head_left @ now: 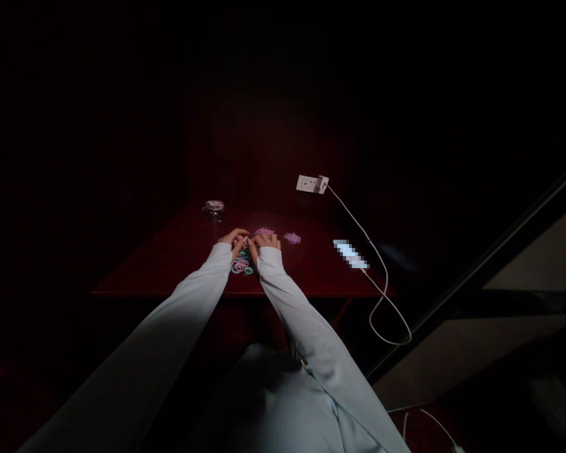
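Observation:
Over the table, my left hand (236, 238) and my right hand (265, 242) are close together, thumbs and fingers nearly meeting. The left fingers are curled in a pinch, and the right ones are bent with the thumb drawn in. Anything between the fingertips is too small and dark to name. Just below them lies a loose pile of small coloured hair ties (241, 265), pink, green and blue. A pink heap of similar small bands (264, 231) sits behind my right hand, partly covered by it. To its right is a lilac heap of bands (292, 238).
A clear jar with a lid (214, 210) stands at the back left of the dark red table (155, 270). On the right lies a blurred-out phone (351, 254), its white cable (385, 270) looping past the table edge and up to a wall socket (306, 184).

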The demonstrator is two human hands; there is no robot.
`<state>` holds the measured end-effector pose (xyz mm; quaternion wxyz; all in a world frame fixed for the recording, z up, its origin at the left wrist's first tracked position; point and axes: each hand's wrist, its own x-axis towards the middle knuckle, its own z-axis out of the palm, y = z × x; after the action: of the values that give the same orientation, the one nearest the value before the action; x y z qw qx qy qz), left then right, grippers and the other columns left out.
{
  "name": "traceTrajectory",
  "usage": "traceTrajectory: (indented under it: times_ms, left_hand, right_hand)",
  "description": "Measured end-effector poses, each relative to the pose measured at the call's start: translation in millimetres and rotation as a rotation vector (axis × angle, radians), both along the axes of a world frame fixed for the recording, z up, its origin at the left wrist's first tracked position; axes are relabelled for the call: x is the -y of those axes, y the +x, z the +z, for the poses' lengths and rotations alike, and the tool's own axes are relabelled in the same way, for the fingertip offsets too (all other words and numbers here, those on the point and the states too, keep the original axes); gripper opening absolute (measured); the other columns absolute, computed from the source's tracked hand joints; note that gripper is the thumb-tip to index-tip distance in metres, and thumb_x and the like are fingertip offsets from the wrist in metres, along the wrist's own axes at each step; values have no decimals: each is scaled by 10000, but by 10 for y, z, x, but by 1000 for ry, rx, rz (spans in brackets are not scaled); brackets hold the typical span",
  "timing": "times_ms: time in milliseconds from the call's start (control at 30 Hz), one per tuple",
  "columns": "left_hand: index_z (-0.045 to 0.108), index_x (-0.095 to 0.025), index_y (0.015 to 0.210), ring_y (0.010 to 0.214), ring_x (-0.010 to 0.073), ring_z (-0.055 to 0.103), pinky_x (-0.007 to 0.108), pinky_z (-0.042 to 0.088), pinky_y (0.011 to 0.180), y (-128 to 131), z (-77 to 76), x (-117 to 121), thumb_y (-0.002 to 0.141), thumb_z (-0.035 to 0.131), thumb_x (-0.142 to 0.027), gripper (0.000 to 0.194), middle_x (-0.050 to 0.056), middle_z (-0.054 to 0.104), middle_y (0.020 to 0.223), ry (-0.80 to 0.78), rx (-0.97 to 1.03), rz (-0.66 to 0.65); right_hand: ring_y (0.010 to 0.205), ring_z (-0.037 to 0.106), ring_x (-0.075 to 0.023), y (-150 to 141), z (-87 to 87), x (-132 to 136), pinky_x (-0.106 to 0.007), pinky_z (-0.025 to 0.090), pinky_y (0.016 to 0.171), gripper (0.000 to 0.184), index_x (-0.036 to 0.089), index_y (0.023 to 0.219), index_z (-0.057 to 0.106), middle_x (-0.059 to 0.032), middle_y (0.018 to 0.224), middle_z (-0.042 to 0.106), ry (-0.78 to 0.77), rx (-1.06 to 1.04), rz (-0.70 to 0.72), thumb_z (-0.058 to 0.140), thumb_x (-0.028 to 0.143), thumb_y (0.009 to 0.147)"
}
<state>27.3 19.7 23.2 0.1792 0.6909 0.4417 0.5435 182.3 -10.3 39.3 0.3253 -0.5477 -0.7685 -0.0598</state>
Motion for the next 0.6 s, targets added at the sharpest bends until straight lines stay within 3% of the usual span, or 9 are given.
traceTrajectory:
  times_ms: [133,300,467,600]
  left_hand:
    - [752,-242,1028,672,164,589,284,500,694,-18,-42,-49,873,608,-305,221,-4,692,739,26,-55,31]
    - [739,-262,856,776,205,615,324,485,806,-35,-80,-102,877,657,-366,134,10,697,743,25,-194,92]
    - [720,-263,815,834,222,633,349,449,866,-17,-26,-35,911,616,-337,159,13,719,786,20,-252,124]
    - [704,-249,795,838,219,630,354,423,881,-24,38,27,924,586,-327,192,5,691,744,-22,-245,208]
  right_hand:
    - [1115,505,-236,4,-11,-38,-340,346,953,271,238,1051,740,-58,1137,719,-8,-66,-36,503,358,1105]
    - [1127,532,-237,22,-37,-102,-344,361,973,265,242,986,758,-48,1119,733,-41,-203,-91,538,352,1085]
    - [1112,546,-238,17,-98,-152,-352,370,987,276,240,892,746,-36,1067,743,-28,-292,-60,564,369,1055]
    - [1032,563,-235,154,-136,-247,-341,394,939,336,223,794,718,-42,968,738,-44,-477,-183,526,354,1037]
